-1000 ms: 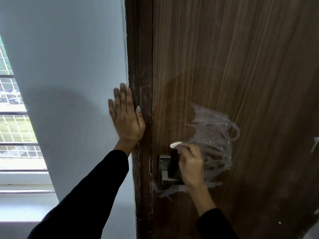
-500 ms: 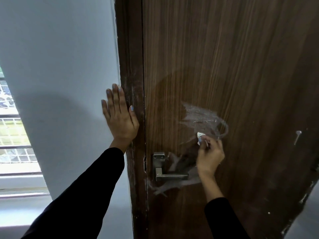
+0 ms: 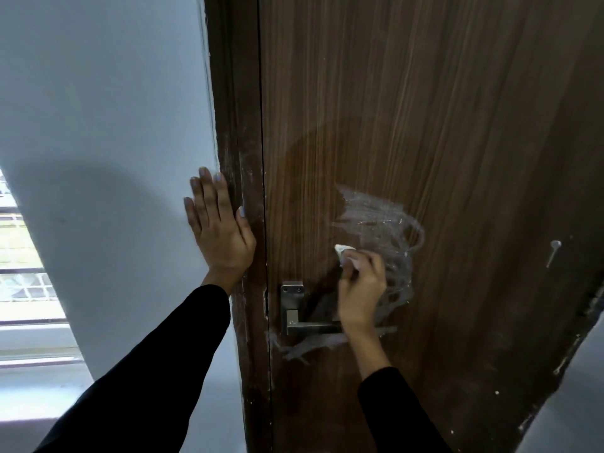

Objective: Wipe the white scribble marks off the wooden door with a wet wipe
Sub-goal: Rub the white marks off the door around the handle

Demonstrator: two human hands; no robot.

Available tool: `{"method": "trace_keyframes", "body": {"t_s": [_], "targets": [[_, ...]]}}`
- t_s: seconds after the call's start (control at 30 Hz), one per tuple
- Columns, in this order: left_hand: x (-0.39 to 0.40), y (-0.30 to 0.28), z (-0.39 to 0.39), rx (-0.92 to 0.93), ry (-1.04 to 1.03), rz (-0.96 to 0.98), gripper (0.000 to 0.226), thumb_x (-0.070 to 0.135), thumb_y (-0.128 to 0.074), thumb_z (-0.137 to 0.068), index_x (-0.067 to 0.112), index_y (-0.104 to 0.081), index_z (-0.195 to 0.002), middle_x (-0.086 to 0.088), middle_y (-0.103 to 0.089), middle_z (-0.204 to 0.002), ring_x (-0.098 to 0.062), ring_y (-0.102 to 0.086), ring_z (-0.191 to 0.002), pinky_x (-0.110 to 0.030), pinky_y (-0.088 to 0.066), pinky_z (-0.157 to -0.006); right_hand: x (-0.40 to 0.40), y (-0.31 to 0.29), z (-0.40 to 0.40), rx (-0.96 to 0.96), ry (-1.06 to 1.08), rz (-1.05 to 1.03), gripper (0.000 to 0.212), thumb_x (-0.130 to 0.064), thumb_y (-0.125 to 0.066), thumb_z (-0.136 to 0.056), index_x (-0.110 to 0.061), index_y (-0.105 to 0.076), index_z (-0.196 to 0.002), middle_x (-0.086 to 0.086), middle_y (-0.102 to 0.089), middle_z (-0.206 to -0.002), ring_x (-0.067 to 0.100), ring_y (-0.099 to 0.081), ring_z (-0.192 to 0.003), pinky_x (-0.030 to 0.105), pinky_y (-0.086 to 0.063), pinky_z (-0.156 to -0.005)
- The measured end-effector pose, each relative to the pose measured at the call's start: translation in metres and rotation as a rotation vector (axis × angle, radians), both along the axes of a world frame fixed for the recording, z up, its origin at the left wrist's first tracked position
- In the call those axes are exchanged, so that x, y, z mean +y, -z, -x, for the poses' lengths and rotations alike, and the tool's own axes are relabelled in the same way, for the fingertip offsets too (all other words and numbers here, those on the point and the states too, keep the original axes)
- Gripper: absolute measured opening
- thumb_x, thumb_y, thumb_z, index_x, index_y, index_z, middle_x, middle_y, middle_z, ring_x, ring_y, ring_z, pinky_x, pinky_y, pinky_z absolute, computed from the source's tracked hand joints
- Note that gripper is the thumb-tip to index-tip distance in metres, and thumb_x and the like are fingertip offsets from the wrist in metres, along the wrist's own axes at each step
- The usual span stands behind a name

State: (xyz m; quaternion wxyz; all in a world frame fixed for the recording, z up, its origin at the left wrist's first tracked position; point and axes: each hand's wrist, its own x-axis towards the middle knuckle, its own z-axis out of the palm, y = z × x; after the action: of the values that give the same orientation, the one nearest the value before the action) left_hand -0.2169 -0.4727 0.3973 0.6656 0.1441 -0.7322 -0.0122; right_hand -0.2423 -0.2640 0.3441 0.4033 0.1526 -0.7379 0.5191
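The dark wooden door (image 3: 408, 93) fills the right half of the view. White scribble marks (image 3: 379, 220) smear its middle, and a further streak (image 3: 313, 346) runs below the handle. My right hand (image 3: 359, 286) presses a small white wet wipe (image 3: 343, 251) against the door at the left edge of the scribble; only the wipe's tip shows above my fingers. My left hand (image 3: 219, 230) lies flat with its fingers spread on the pale wall, at the edge of the door frame (image 3: 235, 125).
A metal lever handle (image 3: 294, 312) sits just left of my right wrist. A nail (image 3: 554, 251) sticks out of the door at the right. The pale wall (image 3: 98, 109) stands left, with a barred window (image 3: 19, 256) at the far left.
My right hand with the wipe swept right across the scribble, then came back left toward the handle. A darker wiped patch shows left of the marks. My left hand stayed on the wall.
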Motion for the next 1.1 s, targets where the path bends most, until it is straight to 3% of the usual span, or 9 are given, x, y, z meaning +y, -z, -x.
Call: {"method": "trace_keyframes", "body": {"t_s": [0.17,0.37,0.5,0.6,0.7,0.77,0.9,1.0,1.1], "targets": [[-0.003,0.001,0.0,0.005,-0.003,0.012,0.058,0.029,-0.031,-0.099,0.01,-0.017,-0.151,-0.018,-0.02,-0.157,-0.03,-0.011,-0.148,-0.037,0.002,-0.122,0.009,0.035,-0.011,0.027,-0.263,-0.532,0.043,0.019,-0.06,-0.068,-0.008,-0.067,-0.1,0.007,-0.057,-0.108,0.021,-0.052,-0.102,0.032,-0.049,-0.087],[-0.002,0.003,0.002,0.008,-0.011,0.009,0.058,0.03,-0.029,-0.099,0.009,-0.016,-0.151,-0.018,-0.02,-0.158,-0.031,-0.012,-0.148,-0.04,-0.001,-0.122,0.03,-0.017,0.017,0.01,0.195,0.124,0.027,0.006,-0.056,-0.081,-0.001,-0.066,-0.105,0.017,-0.058,-0.11,0.026,-0.056,-0.102,0.021,-0.04,-0.091],[-0.001,0.001,-0.001,0.002,-0.016,0.004,0.06,0.027,-0.033,-0.098,0.01,-0.014,-0.152,-0.018,-0.019,-0.158,-0.03,-0.011,-0.148,-0.038,0.0,-0.122,-0.014,-0.004,-0.006,0.099,-0.071,-0.092,0.035,-0.019,-0.044,-0.092,-0.025,-0.055,-0.125,-0.022,-0.051,-0.119,-0.009,-0.045,-0.105,0.014,-0.043,-0.093],[-0.001,0.001,-0.003,-0.011,-0.019,0.002,0.061,0.027,-0.035,-0.097,0.011,-0.012,-0.152,-0.017,-0.018,-0.158,-0.029,-0.009,-0.148,-0.038,0.001,-0.122,-0.013,0.031,-0.016,0.166,-0.176,-0.297,0.038,-0.01,-0.04,-0.094,-0.013,-0.049,-0.131,-0.003,-0.048,-0.131,0.001,-0.04,-0.117,0.026,-0.036,-0.106],[-0.002,0.002,-0.002,-0.028,-0.029,-0.003,0.061,0.029,-0.033,-0.098,0.012,-0.012,-0.152,-0.016,-0.016,-0.159,-0.027,-0.006,-0.149,-0.037,0.003,-0.122,0.01,0.02,0.001,-0.005,-0.125,-0.07,0.05,0.008,-0.054,-0.084,-0.009,-0.048,-0.131,0.013,-0.041,-0.134,0.018,-0.039,-0.124,0.039,-0.038,-0.106],[-0.003,0.002,-0.001,-0.032,-0.034,-0.009,0.06,0.029,-0.032,-0.098,0.011,-0.013,-0.152,-0.015,-0.015,-0.159,-0.025,-0.004,-0.15,-0.038,0.003,-0.122,0.015,-0.005,0.011,0.004,0.02,0.034,0.056,0.01,-0.056,-0.08,-0.006,-0.046,-0.133,0.018,-0.04,-0.133,0.023,-0.038,-0.124,0.035,-0.032,-0.107],[-0.004,0.003,-0.001,-0.038,-0.043,-0.005,0.062,0.027,-0.035,-0.097,0.01,-0.014,-0.152,-0.014,-0.014,-0.16,-0.024,-0.002,-0.15,-0.038,0.003,-0.122,-0.017,-0.034,0.005,0.122,-0.008,-0.123,0.045,-0.008,-0.047,-0.092,-0.009,-0.043,-0.136,0.014,-0.041,-0.136,0.016,-0.035,-0.124,0.029,-0.033,-0.107],[-0.003,0.002,-0.003,-0.035,-0.029,0.004,0.062,0.026,-0.037,-0.096,0.009,-0.017,-0.152,-0.015,-0.015,-0.159,-0.025,-0.004,-0.15,-0.038,0.002,-0.122,-0.024,-0.003,-0.007,0.288,-0.103,-0.355,0.052,0.008,-0.062,-0.079,-0.001,-0.05,-0.128,0.021,-0.055,-0.123,0.015,-0.042,-0.109,0.035,-0.044,-0.097],[-0.003,0.003,-0.003,-0.037,-0.016,0.008,0.061,0.026,-0.036,-0.096,0.007,-0.018,-0.151,-0.016,-0.015,-0.159,-0.027,-0.005,-0.149,-0.04,0.001,-0.122,0.007,0.005,0.003,0.162,-0.143,-0.311,0.039,-0.001,-0.058,-0.086,-0.019,-0.058,-0.121,0.006,-0.056,-0.119,0.009,-0.05,-0.104,0.042,-0.049,-0.093]]}}
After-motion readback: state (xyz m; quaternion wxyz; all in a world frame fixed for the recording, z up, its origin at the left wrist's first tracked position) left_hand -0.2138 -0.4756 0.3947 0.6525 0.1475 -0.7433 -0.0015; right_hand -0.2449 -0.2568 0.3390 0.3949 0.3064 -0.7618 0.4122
